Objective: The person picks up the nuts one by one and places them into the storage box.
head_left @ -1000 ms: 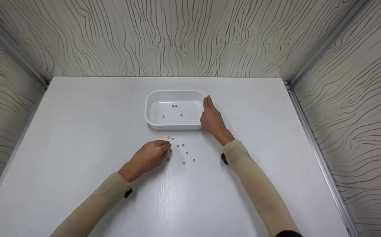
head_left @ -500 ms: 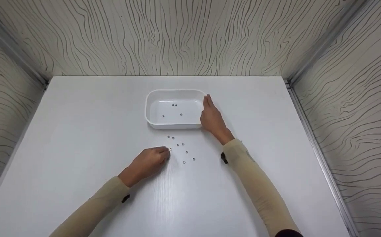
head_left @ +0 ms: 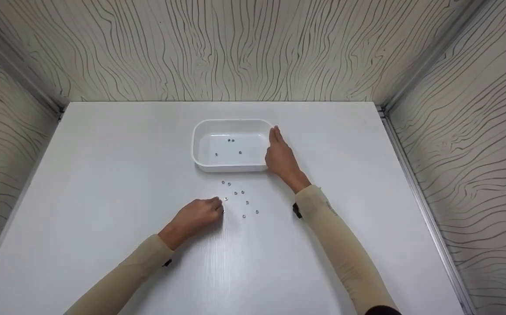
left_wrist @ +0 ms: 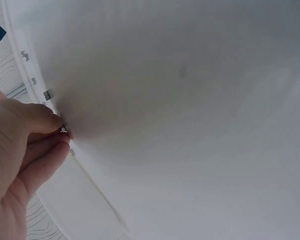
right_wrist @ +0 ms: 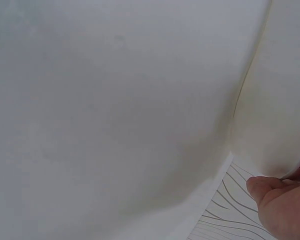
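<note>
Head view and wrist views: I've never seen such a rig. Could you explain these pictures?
No machine here: a person works with a bare left hand and right hand, arms in beige sleeves. The head view comes from a head-worn camera; the others, from one on each wrist. On the white table stands a white, rectangular, round-cornered container. Four small silvery metal pieces lie inside; more such pieces are scattered in front. The right hand holds the container's right end. The left hand pinches another piece, as its wrist view shows.
</note>
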`<act>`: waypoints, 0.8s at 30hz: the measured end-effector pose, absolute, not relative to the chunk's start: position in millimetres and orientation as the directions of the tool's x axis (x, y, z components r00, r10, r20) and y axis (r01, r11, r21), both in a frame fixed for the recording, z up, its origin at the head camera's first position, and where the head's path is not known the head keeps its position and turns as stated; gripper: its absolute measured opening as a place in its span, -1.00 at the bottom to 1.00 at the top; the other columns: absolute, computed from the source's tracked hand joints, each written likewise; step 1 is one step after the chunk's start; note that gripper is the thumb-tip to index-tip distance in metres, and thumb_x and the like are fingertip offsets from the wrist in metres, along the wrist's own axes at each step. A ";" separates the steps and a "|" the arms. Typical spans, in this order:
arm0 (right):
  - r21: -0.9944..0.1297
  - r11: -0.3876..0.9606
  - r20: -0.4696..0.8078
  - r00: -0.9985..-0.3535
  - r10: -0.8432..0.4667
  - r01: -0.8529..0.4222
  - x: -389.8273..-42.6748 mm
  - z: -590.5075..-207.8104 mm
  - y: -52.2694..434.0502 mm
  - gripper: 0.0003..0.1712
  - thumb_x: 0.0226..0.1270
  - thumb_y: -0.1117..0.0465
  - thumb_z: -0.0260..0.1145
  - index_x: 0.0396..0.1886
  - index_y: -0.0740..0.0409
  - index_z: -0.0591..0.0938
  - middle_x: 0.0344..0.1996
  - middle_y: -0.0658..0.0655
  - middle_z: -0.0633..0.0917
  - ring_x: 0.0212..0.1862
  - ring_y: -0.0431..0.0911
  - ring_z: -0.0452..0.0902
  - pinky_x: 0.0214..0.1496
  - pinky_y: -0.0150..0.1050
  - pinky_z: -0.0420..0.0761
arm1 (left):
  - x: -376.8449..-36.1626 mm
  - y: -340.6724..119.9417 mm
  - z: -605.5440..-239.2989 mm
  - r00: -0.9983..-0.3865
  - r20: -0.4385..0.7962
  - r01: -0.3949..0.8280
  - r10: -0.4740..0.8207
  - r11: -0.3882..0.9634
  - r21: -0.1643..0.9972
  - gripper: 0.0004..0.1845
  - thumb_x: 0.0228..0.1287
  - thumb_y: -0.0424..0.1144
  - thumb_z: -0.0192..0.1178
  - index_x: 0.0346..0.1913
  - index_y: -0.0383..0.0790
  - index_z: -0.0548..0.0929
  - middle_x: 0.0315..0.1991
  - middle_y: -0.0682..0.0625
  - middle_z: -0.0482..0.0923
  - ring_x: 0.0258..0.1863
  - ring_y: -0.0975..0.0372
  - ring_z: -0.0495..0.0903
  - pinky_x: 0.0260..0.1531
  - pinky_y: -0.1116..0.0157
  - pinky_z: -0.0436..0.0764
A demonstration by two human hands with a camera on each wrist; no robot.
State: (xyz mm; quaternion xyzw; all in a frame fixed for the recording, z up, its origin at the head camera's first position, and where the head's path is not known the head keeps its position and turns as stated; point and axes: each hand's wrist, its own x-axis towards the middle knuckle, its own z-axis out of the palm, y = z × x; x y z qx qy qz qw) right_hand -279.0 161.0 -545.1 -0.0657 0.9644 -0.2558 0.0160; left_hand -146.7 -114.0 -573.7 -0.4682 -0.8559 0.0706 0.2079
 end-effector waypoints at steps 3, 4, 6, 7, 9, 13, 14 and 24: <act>-0.497 0.860 0.011 -0.991 -0.131 -0.120 -278.9 -545.4 160.6 -0.30 0.64 0.33 -0.07 0.67 0.37 0.04 0.70 0.34 0.06 0.69 0.16 0.08 0.72 0.00 0.24 | -146.6 -114.4 -572.3 -0.457 0.278 0.775 0.844 0.532 -0.341 -0.78 -0.01 -0.51 0.55 -0.34 -0.18 0.77 -0.41 0.02 0.65 -0.51 0.27 0.66 -0.54 0.37 0.71; -0.496 0.860 0.013 -0.991 -0.133 -0.122 -278.9 -545.3 160.5 -0.31 0.65 0.33 -0.08 0.67 0.38 0.05 0.70 0.34 0.06 0.70 0.16 0.08 0.72 0.00 0.24 | -146.5 -114.4 -572.0 -0.452 0.277 0.774 0.848 0.527 -0.350 -0.78 -0.01 -0.51 0.55 -0.35 -0.18 0.77 -0.43 0.02 0.64 -0.54 0.27 0.64 -0.56 0.37 0.70; -0.495 0.860 0.021 -0.991 -0.134 -0.126 -278.7 -545.2 160.2 -0.31 0.65 0.33 -0.08 0.67 0.38 0.06 0.70 0.35 0.07 0.70 0.16 0.08 0.72 -0.01 0.23 | -146.5 -113.7 -571.2 -0.445 0.273 0.773 0.853 0.520 -0.364 -0.79 -0.01 -0.50 0.55 -0.36 -0.18 0.77 -0.46 0.03 0.62 -0.58 0.28 0.61 -0.58 0.38 0.69; -0.493 0.860 0.023 -0.991 -0.134 -0.128 -278.7 -545.3 160.2 -0.31 0.65 0.33 -0.07 0.67 0.39 0.06 0.70 0.35 0.08 0.70 0.16 0.08 0.72 -0.01 0.23 | -146.6 -113.3 -570.9 -0.444 0.269 0.771 0.855 0.517 -0.372 -0.80 0.00 -0.50 0.54 -0.37 -0.18 0.77 -0.46 0.03 0.63 -0.59 0.29 0.60 -0.59 0.38 0.68; -0.493 0.860 0.028 -0.990 -0.137 -0.133 -278.5 -545.2 160.2 -0.32 0.65 0.32 -0.07 0.66 0.40 0.06 0.70 0.35 0.08 0.70 0.16 0.07 0.72 -0.01 0.23 | -146.9 -112.4 -570.4 -0.446 0.257 0.768 0.858 0.514 -0.383 -0.82 0.03 -0.49 0.54 -0.37 -0.19 0.77 -0.47 0.04 0.63 -0.60 0.30 0.59 -0.59 0.38 0.68; -0.492 0.860 0.029 -0.990 -0.141 -0.137 -278.1 -545.4 160.5 -0.32 0.66 0.31 -0.07 0.66 0.40 0.07 0.70 0.36 0.07 0.70 0.17 0.07 0.72 -0.01 0.24 | -147.1 -111.5 -570.4 -0.452 0.237 0.766 0.860 0.511 -0.391 -0.84 0.04 -0.48 0.53 -0.38 -0.18 0.78 -0.49 0.04 0.63 -0.61 0.31 0.56 -0.60 0.39 0.67; -0.494 0.859 0.029 -0.989 -0.142 -0.138 -278.1 -545.5 160.6 -0.32 0.67 0.31 -0.08 0.66 0.40 0.06 0.70 0.36 0.07 0.70 0.17 0.07 0.72 -0.01 0.24 | -147.1 -111.2 -570.5 -0.453 0.235 0.765 0.860 0.510 -0.393 -0.84 0.05 -0.48 0.53 -0.39 -0.18 0.78 -0.50 0.04 0.62 -0.62 0.32 0.54 -0.61 0.38 0.66; -0.498 0.854 0.043 -0.988 -0.151 -0.152 -278.3 -546.0 161.4 -0.32 0.67 0.31 -0.05 0.65 0.43 0.06 0.68 0.39 0.09 0.69 0.18 0.08 0.70 0.00 0.27 | -147.3 -107.4 -569.7 -0.473 0.207 0.762 0.856 0.516 -0.393 -0.85 0.04 -0.46 0.56 -0.37 -0.18 0.82 -0.52 0.04 0.67 -0.62 0.32 0.60 -0.62 0.40 0.68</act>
